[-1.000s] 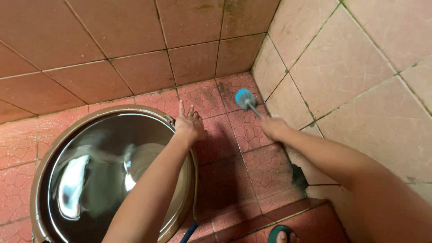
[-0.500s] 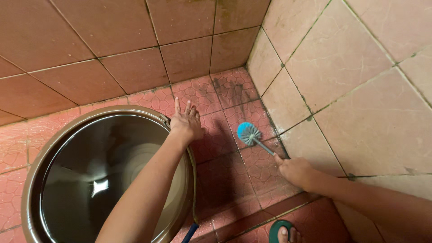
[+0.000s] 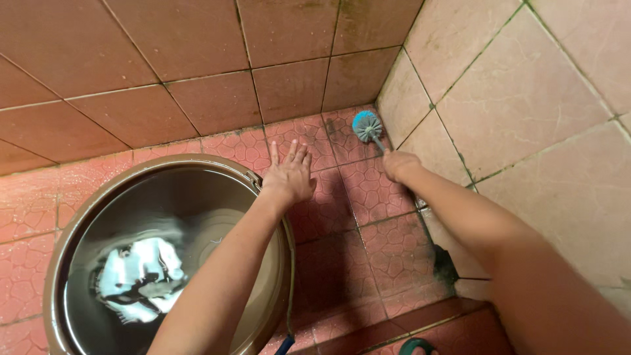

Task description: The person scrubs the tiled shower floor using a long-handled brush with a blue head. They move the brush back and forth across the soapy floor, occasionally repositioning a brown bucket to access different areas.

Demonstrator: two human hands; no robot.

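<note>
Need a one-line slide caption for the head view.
Right hand presses a blue brush into the tiled floor corner; left hand spread open beside a water-filled brown bucket.

Corner of a tiled room. Reddish-brown glazed wall tiles (image 3: 131, 79) on one side, paler pinkish-beige wall tiles (image 3: 526, 98) on the other. Red pebble-patterned floor tiles (image 3: 342, 263), wet-looking; grout dark, possibly mouldy. Lighting dim, warm.
</note>
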